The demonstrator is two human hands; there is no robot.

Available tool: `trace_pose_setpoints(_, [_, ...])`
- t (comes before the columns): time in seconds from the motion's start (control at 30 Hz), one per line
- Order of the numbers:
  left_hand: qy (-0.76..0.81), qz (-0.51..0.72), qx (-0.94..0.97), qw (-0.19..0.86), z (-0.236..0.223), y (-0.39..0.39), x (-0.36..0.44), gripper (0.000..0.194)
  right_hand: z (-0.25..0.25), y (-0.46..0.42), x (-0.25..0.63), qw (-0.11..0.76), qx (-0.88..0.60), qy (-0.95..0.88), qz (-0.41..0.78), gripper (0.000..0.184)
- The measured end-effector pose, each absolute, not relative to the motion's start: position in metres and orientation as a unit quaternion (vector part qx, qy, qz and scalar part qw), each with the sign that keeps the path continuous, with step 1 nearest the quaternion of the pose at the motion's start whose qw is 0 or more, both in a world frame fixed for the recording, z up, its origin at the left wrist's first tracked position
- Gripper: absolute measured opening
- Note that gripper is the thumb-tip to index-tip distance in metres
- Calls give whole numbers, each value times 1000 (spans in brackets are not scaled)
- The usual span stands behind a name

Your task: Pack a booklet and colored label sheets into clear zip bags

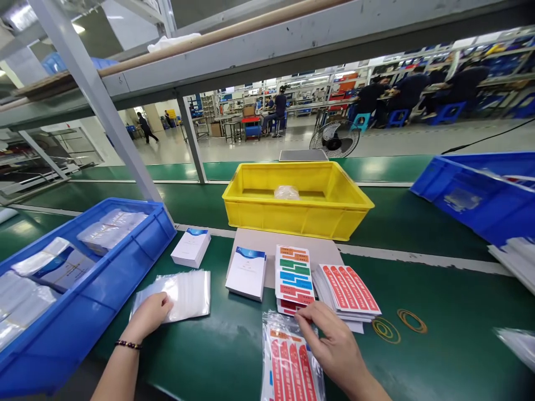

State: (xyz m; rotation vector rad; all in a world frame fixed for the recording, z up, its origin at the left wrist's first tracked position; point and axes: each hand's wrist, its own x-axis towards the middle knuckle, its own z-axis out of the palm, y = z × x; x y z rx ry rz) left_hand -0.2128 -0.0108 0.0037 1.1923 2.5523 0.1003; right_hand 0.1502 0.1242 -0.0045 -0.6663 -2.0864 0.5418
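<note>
My left hand [152,314] rests on a stack of clear plastic bags [190,295], its thumb and fingers pinched together at the top bag. My right hand [332,342] is closed at the upper right corner of a filled clear zip bag [290,362], thumb against forefinger. Red label strips and an orange-printed sheet show through that bag. Just beyond it lies a stack of multicoloured sticker sheets [295,273]. To its right is a pile of red sticker sheets [349,287]. White booklets with blue tops stand in two stacks, a nearer one [246,273] and a farther one [191,248].
A yellow bin [296,214] with a clear plastic bundle stands behind the stacks. Blue bins flank the green table, the left one [137,253] holding bagged booklets, the right one [480,195] farther off. Rubber bands [412,321] lie at right. A shelf frame [251,53] crosses overhead.
</note>
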Motion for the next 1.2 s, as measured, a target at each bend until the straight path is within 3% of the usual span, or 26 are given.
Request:
trace_pose_setpoints(0.43, [880, 76, 438, 165, 26, -17, -186, 25, -3, 121, 149, 422, -261, -825, 270, 16])
trace_pose_setpoints(0.53, [828, 155, 507, 186, 33, -9, -135, 27, -5, 113, 142, 368, -237, -831, 344, 26])
trace_pose_setpoints(0.63, [764, 164, 593, 192, 29, 2, -78, 23, -10, 102, 132, 296, -212, -827, 428, 19])
trace_pose_setpoints(0.7, [718, 163, 643, 211, 23, 10, -49, 20, -16, 97, 128, 263, -229, -820, 454, 35])
trace_pose_setpoints(0.83, [692, 213, 632, 274, 15, 30, -25, 21, -28, 94, 126, 285, -266, -851, 351, 39])
trace_pose_setpoints(1.0, [640, 359, 508, 451, 6, 52, -23, 35, -31, 96, 129, 341, -231, -881, 232, 36])
trace_pose_setpoints(1.1, [615, 399, 432, 525, -1, 58, -20, 39, -27, 95, 129, 342, -217, -888, 219, 35])
trace_pose_setpoints(1.2, [611, 413, 426, 525, -8, 58, -16, 36, -20, 95, 128, 346, -245, -868, 258, 28])
